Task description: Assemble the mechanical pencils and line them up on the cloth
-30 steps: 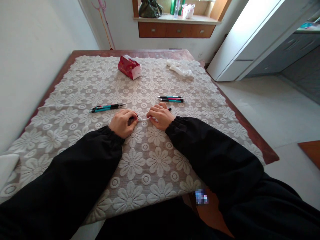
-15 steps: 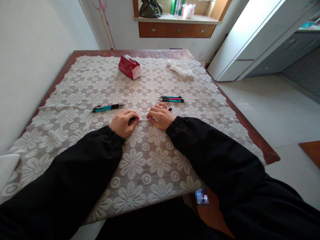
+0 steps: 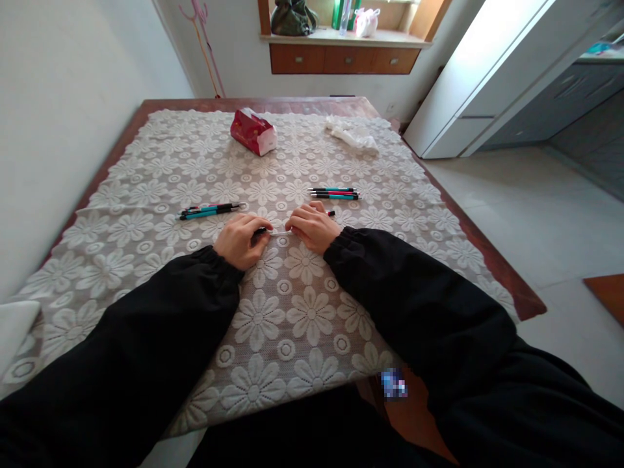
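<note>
Well, nearest the person, two black sleeves [image 3: 166, 312] lie across a flowery cloth [image 3: 285, 350] on a brown table [image 3: 522, 302]. Past the cuffs, both hands are low over the cloth, facing each other with a small gap between them.

A thin, pale strip [image 3: 281, 233] goes across that gap. The left hand [image 3: 242, 241] has its thumb and finger pinched together on one end of it, and a bit of something black shows there too. The right hand [image 3: 313, 227] pinches the other end, its fingers bent and close together. A dark pen end [image 3: 331, 213] with some red on it pokes out behind the right hand, and I can't tell if the hand holds it.

A little farther on, blue and black pens [image 3: 207, 211] lie in a bunch, just past the left hand. Three more pens [image 3: 334, 194], with blue, red and black on them, lie side by side beyond the right hand.

Farther off sit a red pack [image 3: 251, 133] and a crumpled white thing [image 3: 351, 135], well apart. Behind the table are brown drawers [image 3: 346, 60] under a ledge [image 3: 336, 37], with a dark bag [image 3: 292, 18] up there.
</note>
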Motion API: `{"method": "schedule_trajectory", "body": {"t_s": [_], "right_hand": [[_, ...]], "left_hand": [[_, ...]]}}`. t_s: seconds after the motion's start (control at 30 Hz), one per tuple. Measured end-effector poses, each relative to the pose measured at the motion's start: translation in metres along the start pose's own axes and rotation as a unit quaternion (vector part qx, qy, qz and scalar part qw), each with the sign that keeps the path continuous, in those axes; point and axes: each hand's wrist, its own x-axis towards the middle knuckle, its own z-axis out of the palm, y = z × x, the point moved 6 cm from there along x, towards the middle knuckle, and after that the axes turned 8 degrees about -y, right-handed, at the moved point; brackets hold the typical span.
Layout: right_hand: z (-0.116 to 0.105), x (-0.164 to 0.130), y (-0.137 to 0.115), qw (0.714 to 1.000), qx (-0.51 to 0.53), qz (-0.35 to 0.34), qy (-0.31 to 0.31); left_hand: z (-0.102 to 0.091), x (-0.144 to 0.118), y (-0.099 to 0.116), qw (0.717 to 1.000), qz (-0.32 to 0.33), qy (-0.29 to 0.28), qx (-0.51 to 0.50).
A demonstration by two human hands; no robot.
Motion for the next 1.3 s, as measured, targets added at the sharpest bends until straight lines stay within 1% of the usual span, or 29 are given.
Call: {"method": "schedule_trajectory", "body": {"t_s": [0.17,0.27,0.43,0.6,0.67,0.8,0.9,1.0,1.1,1.2,1.3], "right_hand": [[-0.001,0.0,0.001,1.0,0.009,-0.008,0.017],[-0.003,0.0,-0.001,0.999,0.01,-0.024,0.037],[-0.01,-0.002,-0.011,0.992,0.022,-0.084,0.092],[-0.015,-0.004,-0.02,0.982,0.088,-0.128,0.105],[-0.018,-0.004,-0.025,0.98,0.123,-0.121,0.102],[-0.025,-0.002,-0.032,0.969,0.204,-0.064,0.125],[-0.025,-0.001,-0.039,0.961,0.239,-0.047,0.131],[-0.021,-0.001,-0.045,0.959,0.251,-0.058,0.119],[-0.018,-0.002,-0.048,0.961,0.241,-0.079,0.113],[-0.016,-0.003,-0.049,0.963,0.228,-0.093,0.107],[-0.016,-0.003,-0.047,0.962,0.226,-0.103,0.114]], "left_hand": [[-0.002,0.0,0.004,1.0,0.018,0.006,-0.003],[-0.006,-0.001,0.007,0.999,0.029,0.03,0.001],[-0.01,-0.001,0.011,0.997,0.058,0.056,0.0],[-0.009,-0.001,0.013,0.996,0.076,0.041,-0.006],[-0.008,-0.002,0.014,0.997,0.073,0.029,-0.009],[-0.006,-0.002,0.016,0.998,0.065,0.013,-0.017],[-0.006,-0.002,0.017,0.997,0.071,0.005,-0.022],[-0.007,-0.002,0.018,0.996,0.081,0.002,-0.032],[-0.007,-0.003,0.018,0.995,0.091,0.001,-0.035],[-0.007,-0.003,0.017,0.995,0.092,0.006,-0.026],[-0.008,-0.004,0.017,0.994,0.104,0.012,-0.03]]}}
